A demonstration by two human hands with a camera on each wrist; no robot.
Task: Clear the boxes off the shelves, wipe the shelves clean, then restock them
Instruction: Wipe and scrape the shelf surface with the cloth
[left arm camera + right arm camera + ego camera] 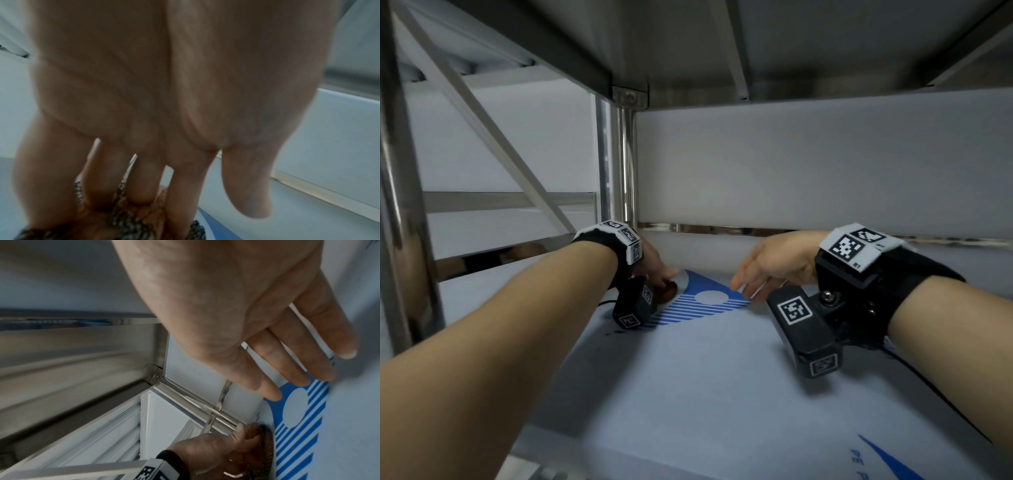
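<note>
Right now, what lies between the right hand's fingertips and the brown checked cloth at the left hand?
Between right hand and cloth: only the sheet's blue print, circle and stripes, nothing on it. Head and right wrist views show it.

left hand: black wrist strap, white block of square code tags, black camera pod | right hand: matching black band, tag plate, silver screw on mount, thin black cable at near right
</note>
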